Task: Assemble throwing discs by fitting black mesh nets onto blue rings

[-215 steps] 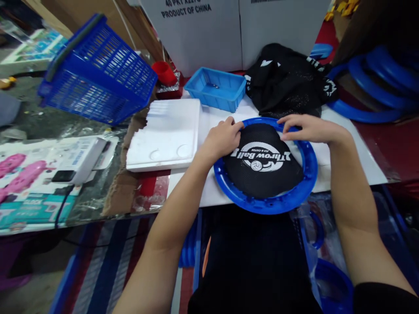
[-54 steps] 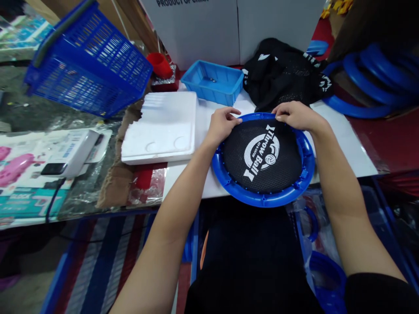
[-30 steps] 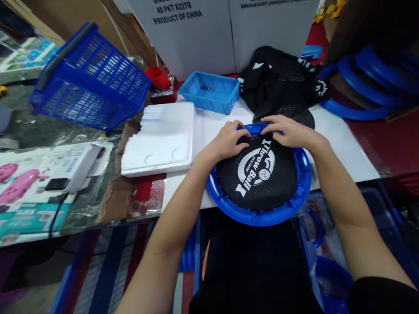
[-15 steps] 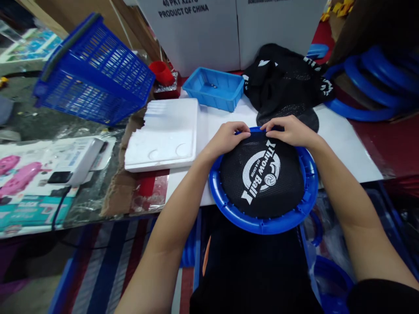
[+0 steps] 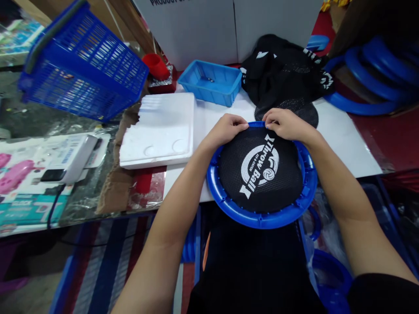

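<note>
A blue plastic ring (image 5: 262,218) lies on the white board (image 5: 343,139) at the table's front edge. A black mesh net (image 5: 258,174) printed "Throw Ball" is stretched across it. My left hand (image 5: 225,129) pinches the net's far edge at the ring's top left. My right hand (image 5: 284,123) pinches the same edge just to the right; the fingertips of both hands nearly meet at the ring's far rim.
A pile of black mesh nets (image 5: 284,74) lies behind the ring. A light blue tray (image 5: 209,83), a white foam slab (image 5: 160,131), a tilted blue basket (image 5: 81,65) and a red cup (image 5: 155,65) stand to the left. Stacked blue rings (image 5: 376,74) sit at the right.
The net has been turned on the ring and spread over it. Both hands have slid along the far rim toward each other, closer together than a second ago.
</note>
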The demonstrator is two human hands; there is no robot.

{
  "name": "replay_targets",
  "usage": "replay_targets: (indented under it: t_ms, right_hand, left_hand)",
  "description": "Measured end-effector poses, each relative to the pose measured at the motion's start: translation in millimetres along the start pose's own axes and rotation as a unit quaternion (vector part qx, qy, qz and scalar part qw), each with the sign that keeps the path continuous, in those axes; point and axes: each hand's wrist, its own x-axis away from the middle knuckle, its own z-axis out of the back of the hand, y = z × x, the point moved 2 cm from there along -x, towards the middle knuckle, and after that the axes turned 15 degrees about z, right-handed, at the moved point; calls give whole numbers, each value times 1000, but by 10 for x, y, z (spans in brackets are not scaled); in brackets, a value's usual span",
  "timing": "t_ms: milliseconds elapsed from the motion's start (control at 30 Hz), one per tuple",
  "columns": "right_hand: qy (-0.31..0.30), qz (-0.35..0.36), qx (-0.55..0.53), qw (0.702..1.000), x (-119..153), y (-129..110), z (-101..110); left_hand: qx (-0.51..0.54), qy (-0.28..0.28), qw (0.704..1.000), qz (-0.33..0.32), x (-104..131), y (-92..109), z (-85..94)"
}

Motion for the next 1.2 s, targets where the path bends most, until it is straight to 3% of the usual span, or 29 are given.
replay_targets:
  t_ms: [200,333,500,800,1033,1200]
  right_hand:
    - [-3,4,8,1000,5,-4,-17]
    - [32,30,-20,999,-3,-72,-27]
    - [20,63,-22,998,-64,-139,-96]
    - [60,28,-32,997,-106,-49,-174]
    - [-3,-33,-33,999,-205,35,-127]
    - [-8,-49,-36,998,-208,5,-97]
  left_hand:
    - [-5,6,1000,-12,34,12,15]
    - [41,20,999,-17,46,-1,22]
    - [98,34,994,-15,37,-20,-14]
    - [4,94,994,-49,50,13,-78]
    - [8,73,997,-37,84,63,-53]
    - [-6,88,995,-34,75,71,-87]
